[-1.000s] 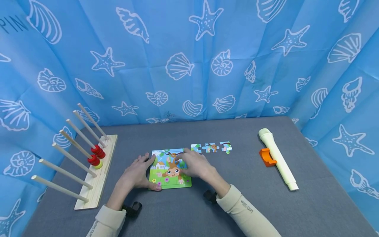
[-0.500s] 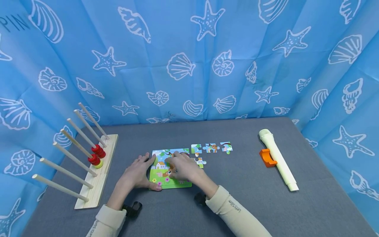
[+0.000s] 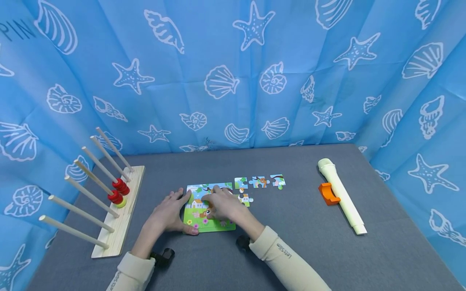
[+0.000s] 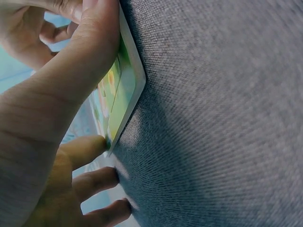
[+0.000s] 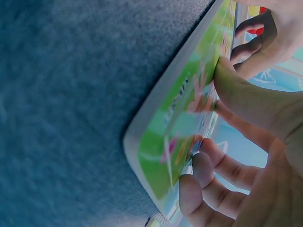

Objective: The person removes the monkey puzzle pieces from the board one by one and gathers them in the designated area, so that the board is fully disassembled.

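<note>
A jigsaw puzzle (image 3: 212, 227) with a monkey and a house lies flat in its tray on the table. My left hand (image 3: 165, 214) is spread at the puzzle's left side; in the left wrist view its thumb rests on the near rim and its forefinger reaches the tray's far corner. Over the middle of the puzzle is my right hand (image 3: 226, 204), palm down, covering part of the monkey. Its thumb and bent fingertips (image 5: 190, 194) touch the picture in the right wrist view, with no loose piece visible between them. Beyond that hand lies a loose house piece (image 3: 246, 199).
Several loose jigsaw pieces (image 3: 259, 182) form a row behind the puzzle's right corner. At left stands a wooden peg rack (image 3: 129, 210) with red and yellow beads (image 3: 116, 197). A cream toy microphone (image 3: 344, 196) lies at right, against an orange arch block (image 3: 329, 193).
My right hand has moved left from the puzzle's right edge to its middle, uncovering the house piece. The left hand has stayed in place.
</note>
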Demonstrator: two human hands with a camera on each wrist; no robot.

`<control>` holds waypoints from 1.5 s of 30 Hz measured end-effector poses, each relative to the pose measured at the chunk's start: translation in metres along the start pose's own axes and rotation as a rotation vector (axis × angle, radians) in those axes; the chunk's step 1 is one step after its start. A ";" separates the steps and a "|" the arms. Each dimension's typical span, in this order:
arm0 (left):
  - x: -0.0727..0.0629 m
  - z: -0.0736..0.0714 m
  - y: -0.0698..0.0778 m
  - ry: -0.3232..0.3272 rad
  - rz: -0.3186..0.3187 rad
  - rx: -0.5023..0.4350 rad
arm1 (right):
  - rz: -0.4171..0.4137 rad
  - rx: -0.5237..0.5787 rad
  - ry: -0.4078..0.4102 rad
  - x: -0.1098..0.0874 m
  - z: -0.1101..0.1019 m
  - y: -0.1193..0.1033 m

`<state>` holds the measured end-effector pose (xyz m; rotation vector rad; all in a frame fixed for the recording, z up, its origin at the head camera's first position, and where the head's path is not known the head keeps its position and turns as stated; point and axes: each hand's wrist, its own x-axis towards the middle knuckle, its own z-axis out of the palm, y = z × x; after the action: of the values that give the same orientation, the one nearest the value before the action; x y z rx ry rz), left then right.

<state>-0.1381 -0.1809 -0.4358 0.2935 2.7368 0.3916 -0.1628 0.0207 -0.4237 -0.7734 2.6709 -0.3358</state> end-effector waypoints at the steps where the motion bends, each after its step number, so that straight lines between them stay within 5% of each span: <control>1: 0.000 0.000 0.000 0.000 -0.001 0.001 | 0.003 0.002 -0.002 0.000 0.000 0.000; 11: 0.000 0.000 0.000 -0.005 -0.009 -0.007 | 0.035 0.087 -0.040 0.000 -0.001 0.002; 45: -0.001 0.001 0.001 0.018 -0.006 -0.001 | 0.032 0.092 0.035 -0.001 0.000 -0.002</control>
<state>-0.1370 -0.1803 -0.4362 0.2826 2.7547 0.3960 -0.1608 0.0195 -0.4230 -0.7026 2.6761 -0.4641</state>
